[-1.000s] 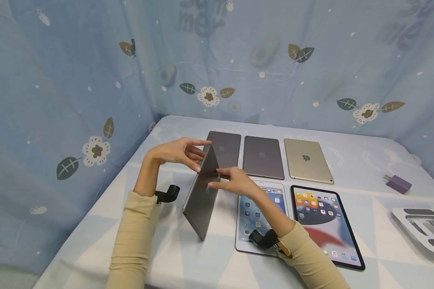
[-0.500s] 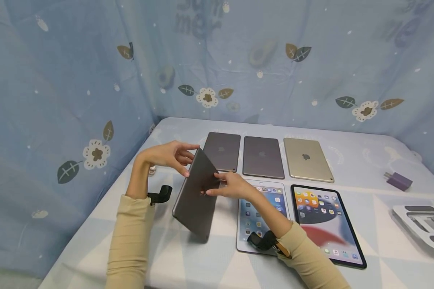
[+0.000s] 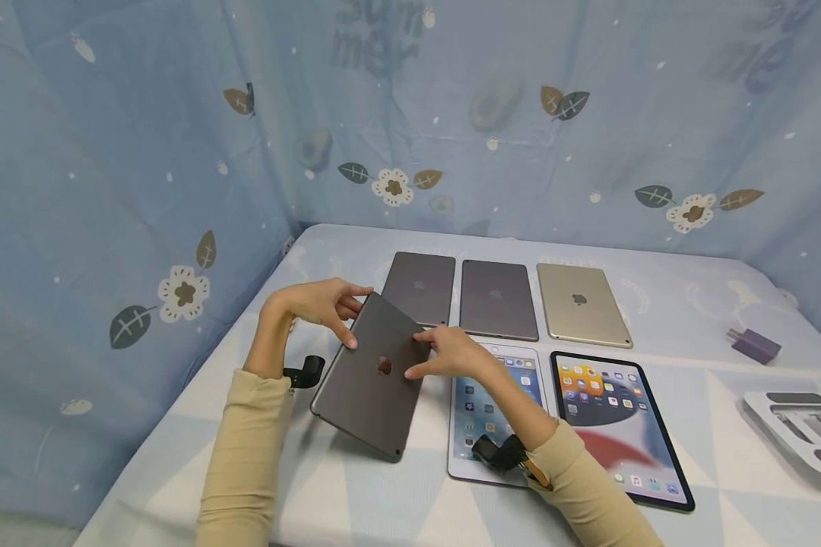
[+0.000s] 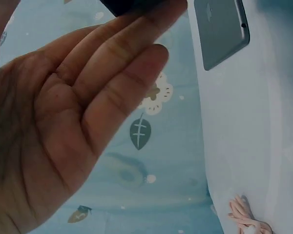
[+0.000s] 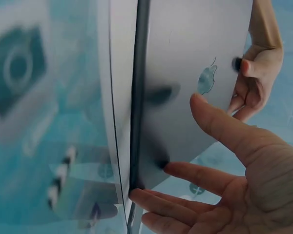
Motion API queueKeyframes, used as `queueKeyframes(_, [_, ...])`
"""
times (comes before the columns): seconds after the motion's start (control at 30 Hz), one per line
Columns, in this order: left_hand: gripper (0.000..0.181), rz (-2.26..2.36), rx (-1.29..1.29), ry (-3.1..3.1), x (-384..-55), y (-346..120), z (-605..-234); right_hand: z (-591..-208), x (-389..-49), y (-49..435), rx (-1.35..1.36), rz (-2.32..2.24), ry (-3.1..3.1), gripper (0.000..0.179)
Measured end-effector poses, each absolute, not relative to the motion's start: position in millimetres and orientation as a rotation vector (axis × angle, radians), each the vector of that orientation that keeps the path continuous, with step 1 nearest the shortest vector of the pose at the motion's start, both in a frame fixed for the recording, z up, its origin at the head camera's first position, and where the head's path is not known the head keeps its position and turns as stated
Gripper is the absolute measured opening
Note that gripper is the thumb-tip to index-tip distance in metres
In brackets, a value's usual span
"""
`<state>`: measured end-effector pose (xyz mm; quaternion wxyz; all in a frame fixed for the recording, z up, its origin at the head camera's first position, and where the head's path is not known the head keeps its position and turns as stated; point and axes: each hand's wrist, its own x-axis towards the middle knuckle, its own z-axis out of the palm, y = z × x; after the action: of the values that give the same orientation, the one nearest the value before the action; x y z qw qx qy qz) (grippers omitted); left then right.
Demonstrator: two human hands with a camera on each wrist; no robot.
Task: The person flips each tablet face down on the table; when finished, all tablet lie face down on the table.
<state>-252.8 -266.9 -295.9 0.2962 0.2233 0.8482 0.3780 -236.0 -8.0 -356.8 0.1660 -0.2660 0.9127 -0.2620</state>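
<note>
A dark grey tablet [image 3: 376, 380] leans at a slant over the near left of the table, its logo side towards the head camera. My left hand [image 3: 321, 305] pinches its upper left corner, thumb on the back. Of that hand, the left wrist view shows the palm, with a dark edge at the fingertips. My right hand [image 3: 448, 353] touches the tablet's right side with extended fingers. In the right wrist view, the thumb tip is beside the logo [image 5: 207, 79] and the fingertips [image 5: 167, 167] meet the back and edge.
Two grey tablets [image 3: 420, 285] [image 3: 498, 300] and a gold one [image 3: 581, 304] lie face down behind. A white tablet [image 3: 467, 463] and a black-rimmed one [image 3: 619, 425] lie screen up. Rightward are a purple charger [image 3: 756, 346] and white stand [image 3: 803, 425]; a pale cable [image 4: 246, 217] lies far left.
The tablet has turned from nearly edge-on to show its back to the head camera, and its upper corner has come lower and to the left, together with my left hand.
</note>
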Motion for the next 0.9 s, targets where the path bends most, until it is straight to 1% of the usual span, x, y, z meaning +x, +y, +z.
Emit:
queueKeyframes(0.23, [0.102,0.902,0.523,2.262,-254.5,-264.0,-300.0,-353.3,-236.8,-4.7,-0.772,-0.649,2.634,0.066])
queueKeyframes(0.53, [0.095,0.737,0.399,2.278,-261.8,-269.1,-319.6,-355.2,-234.5,-4.3,-0.777,-0.609,2.63,0.062])
queueKeyframes(0.73, [0.078,0.567,0.415,2.4,-261.9,-266.3,-320.5,-354.9,-234.6,-3.2,-0.798,-0.626,2.631,0.061])
queueKeyframes(0.9, [0.061,0.307,0.322,2.574,-259.2,-253.4,-316.1,-356.1,-237.1,-0.4,-0.835,-0.621,2.617,0.061])
